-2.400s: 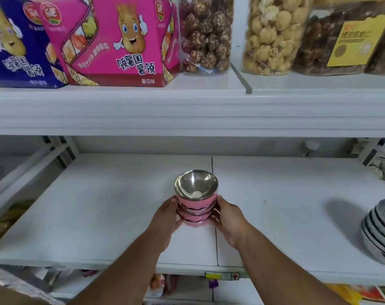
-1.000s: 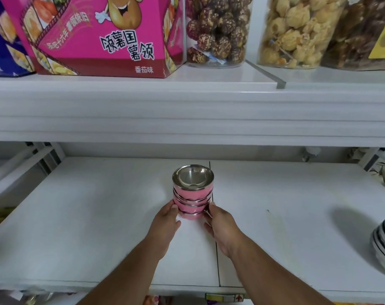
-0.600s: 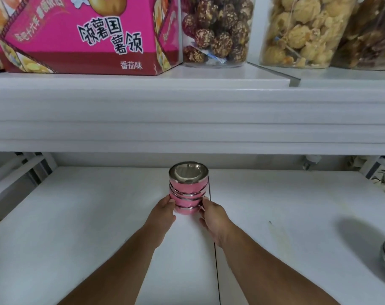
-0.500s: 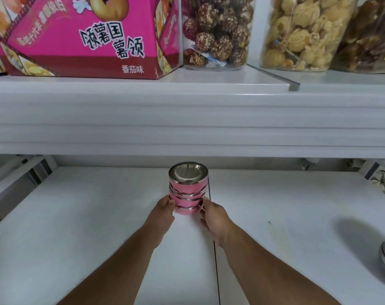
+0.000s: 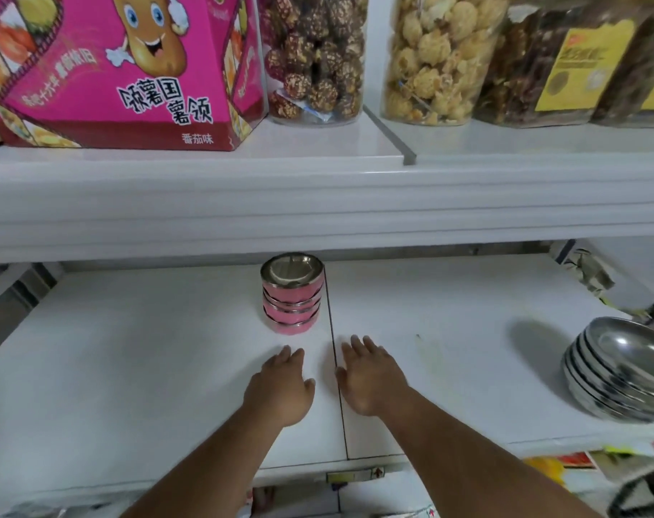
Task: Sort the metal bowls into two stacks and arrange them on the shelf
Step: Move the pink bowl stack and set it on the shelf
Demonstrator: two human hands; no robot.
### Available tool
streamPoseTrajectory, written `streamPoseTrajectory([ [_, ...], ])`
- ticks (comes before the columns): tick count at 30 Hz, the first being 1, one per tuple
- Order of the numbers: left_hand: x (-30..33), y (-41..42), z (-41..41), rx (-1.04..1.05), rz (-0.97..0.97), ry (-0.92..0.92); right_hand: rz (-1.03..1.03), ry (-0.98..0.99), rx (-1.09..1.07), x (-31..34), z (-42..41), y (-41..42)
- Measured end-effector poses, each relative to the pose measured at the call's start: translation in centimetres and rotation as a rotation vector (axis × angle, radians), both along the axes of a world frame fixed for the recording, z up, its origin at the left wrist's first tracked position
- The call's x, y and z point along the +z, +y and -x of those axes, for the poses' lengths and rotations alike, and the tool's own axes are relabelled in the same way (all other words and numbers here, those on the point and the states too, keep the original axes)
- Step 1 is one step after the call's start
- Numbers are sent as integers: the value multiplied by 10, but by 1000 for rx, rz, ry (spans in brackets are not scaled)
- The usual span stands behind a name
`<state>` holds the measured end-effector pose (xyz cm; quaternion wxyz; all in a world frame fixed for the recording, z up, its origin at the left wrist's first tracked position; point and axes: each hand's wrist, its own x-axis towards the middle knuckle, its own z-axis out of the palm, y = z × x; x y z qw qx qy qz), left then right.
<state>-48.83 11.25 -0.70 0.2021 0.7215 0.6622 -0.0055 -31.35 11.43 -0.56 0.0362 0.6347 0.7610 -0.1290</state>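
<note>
A stack of small pink-sided metal bowls (image 5: 292,297) stands upright on the white shelf (image 5: 131,349), far back near the middle seam. My left hand (image 5: 280,386) and my right hand (image 5: 370,379) hover palm-down in front of the stack, a short way from it, fingers spread and holding nothing. A second stack of wider plain steel bowls (image 5: 620,372) sits at the shelf's right end, leaning a little.
The upper shelf edge (image 5: 318,203) overhangs just above the pink stack. On it stand a pink snack box (image 5: 123,69) and clear jars of snacks (image 5: 314,57). Crumpled packaging (image 5: 591,274) lies at the back right.
Both hands let go of the pink stack and drew back toward me. The stack stays where it was pushed, deep on the shelf. The view shifted, bringing the steel stack into sight.
</note>
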Motion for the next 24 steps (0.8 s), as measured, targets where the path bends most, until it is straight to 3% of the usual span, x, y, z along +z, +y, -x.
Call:
streamPoseTrajectory([
  [6,13,-32,-35,0,-20,-7,29,-77,33,8,-37,-30],
  [24,16,-163,-242,55,57,21,104,81,49,8,-231,-153],
])
